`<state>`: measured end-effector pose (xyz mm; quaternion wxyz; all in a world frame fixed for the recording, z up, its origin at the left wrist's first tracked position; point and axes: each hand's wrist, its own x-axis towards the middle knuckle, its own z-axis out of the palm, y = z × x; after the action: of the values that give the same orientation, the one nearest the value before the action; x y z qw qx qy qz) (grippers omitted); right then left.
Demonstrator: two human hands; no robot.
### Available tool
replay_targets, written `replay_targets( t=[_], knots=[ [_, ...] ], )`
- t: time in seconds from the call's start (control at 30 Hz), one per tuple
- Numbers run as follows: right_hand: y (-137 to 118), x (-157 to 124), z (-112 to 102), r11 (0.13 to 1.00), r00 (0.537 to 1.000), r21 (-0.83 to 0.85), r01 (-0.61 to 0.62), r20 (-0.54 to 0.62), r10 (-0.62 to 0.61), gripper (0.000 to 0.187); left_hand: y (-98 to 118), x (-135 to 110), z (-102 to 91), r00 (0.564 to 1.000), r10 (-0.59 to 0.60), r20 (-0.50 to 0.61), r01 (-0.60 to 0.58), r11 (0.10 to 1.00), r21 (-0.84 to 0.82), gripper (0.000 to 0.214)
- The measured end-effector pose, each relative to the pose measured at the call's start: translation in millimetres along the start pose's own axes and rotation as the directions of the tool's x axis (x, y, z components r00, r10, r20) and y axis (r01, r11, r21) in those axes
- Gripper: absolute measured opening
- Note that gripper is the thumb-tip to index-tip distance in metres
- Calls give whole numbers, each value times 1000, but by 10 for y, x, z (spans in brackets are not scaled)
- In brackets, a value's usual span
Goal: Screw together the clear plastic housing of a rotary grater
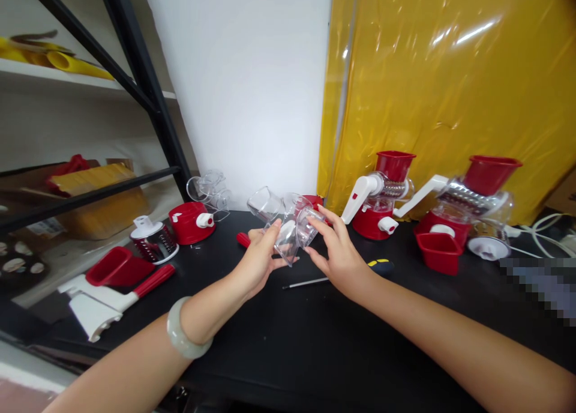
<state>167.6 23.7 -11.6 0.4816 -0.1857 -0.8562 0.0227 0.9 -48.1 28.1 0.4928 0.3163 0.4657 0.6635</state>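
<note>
Both my hands hold a clear plastic grater housing (288, 224) above the black table (315, 335). My left hand (256, 260) grips its left side, with the thumb up on the funnel-shaped mouth. My right hand (337, 251) closes on the round barrel end from the right. A pale bangle (184, 335) sits on my left wrist. Under my right hand a screwdriver (342, 273) with a yellow-and-black handle lies on the table.
Two assembled red-and-white rotary graters (382, 197) (468, 206) stand at the back right by a yellow plastic sheet. A red hopper (438, 252) sits near them. At left lie a red base (191, 221), a metal drum (153, 240), a clear housing (209, 191) and a white frame (96, 308).
</note>
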Motion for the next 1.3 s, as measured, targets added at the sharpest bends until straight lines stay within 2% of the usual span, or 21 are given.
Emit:
replay_targets(
  t=[0.2, 0.47, 0.7, 0.8, 0.9, 0.93, 0.97, 1.0, 1.03, 1.07, 1.1, 1.13, 1.2, 1.27, 1.3],
  knots=[
    [-16, -7, 23, 1000, 1000, -4, -3, -2, 2, 66, -22, 3, -5, 1000, 1, 7, -1, 1000, 21, 43],
    [-47, -16, 123, 993, 997, -122, -4, -72, -5, 76, -66, 15, 14, 1000, -1, 6, 1, 999, 33, 46],
    [-70, -43, 177, 985, 996, -172, 16, -86, -31, 78, -70, 3, 40, 1000, 11, -1, -11, 1000, 26, 43],
    [-17, -38, 167, 995, 993, -88, -43, -114, 33, 71, -74, -3, 45, 1000, 4, 7, -4, 999, 42, 41],
    [83, -25, 138, 969, 966, 143, -203, -130, 221, 63, -117, 29, 8, 999, 43, -20, -42, 997, 67, 43],
    [111, -25, 134, 914, 939, 293, -281, -114, 325, 60, -135, 50, -19, 994, 102, -35, -99, 991, 87, 45],
    [129, -28, 134, 811, 899, 464, -357, -66, 434, 57, -150, 75, -53, 978, 204, -45, -198, 973, 120, 46],
    [136, -32, 139, 667, 853, 617, -417, 12, 522, 53, -160, 102, -92, 940, 340, -38, -330, 929, 167, 48],
    [131, -36, 146, 519, 815, 722, -457, 106, 570, 47, -162, 131, -134, 857, 515, -3, -502, 836, 223, 50],
    [116, -37, 152, 377, 783, 788, -487, 202, 589, 40, -156, 159, -175, 732, 678, 73, -668, 692, 273, 52],
    [92, -34, 154, 246, 755, 826, -508, 289, 589, 35, -143, 185, -213, 625, 762, 172, -771, 566, 293, 59],
    [63, -25, 151, 133, 732, 846, -517, 355, 581, 33, -125, 207, -243, 558, 789, 257, -821, 480, 309, 64],
    [0, 6, 121, -154, 673, 865, -478, 473, 568, 38, -89, 234, -278, 621, 699, 354, -776, 483, 405, 53],
    [-54, 41, 74, -370, 636, 833, -411, 553, 538, 44, -68, 240, -281, 625, 657, 422, -779, 482, 401, 49],
    [-76, 54, 49, -422, 629, 815, -396, 576, 522, 47, -66, 237, -276, 606, 650, 458, -795, 487, 362, 47]
  ],
)
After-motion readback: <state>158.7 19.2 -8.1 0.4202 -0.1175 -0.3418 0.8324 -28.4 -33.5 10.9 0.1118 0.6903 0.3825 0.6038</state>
